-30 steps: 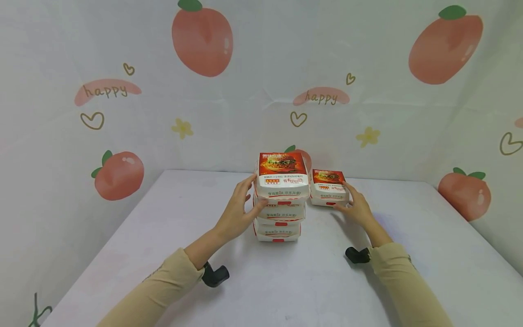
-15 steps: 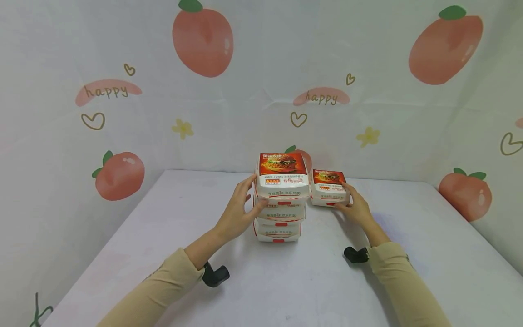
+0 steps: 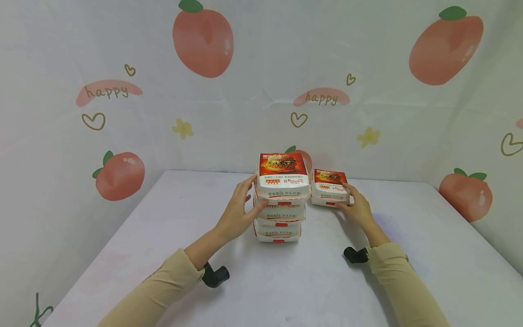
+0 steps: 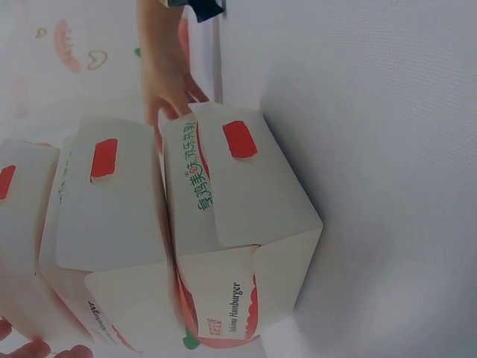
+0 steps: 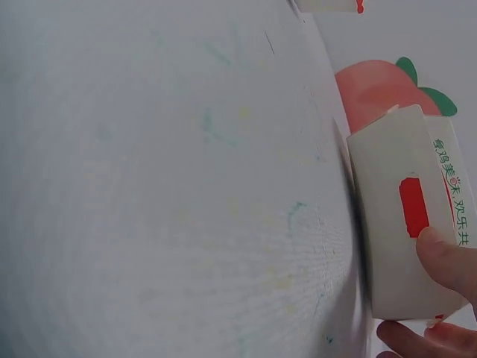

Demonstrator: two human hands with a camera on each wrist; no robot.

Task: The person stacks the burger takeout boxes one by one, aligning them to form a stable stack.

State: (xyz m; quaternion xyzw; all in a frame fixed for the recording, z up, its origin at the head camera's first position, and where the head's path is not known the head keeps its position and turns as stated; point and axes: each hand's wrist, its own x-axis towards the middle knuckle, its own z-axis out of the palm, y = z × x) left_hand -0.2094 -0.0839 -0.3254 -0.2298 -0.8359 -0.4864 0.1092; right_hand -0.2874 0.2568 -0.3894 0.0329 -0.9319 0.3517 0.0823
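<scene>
Tabletop: half-open left hand touches box stack from left, hold unclear. Right hand pinches box right of it.

Fruit-printed backdrop behind white table

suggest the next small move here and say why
Probably lift the single box straight up with the right hand: it sits beside the stack of three boxes, and that hand spans its front right corner. The left hand is at the left side of the top box, so it could likely steady the stack meanwhile.
</scene>
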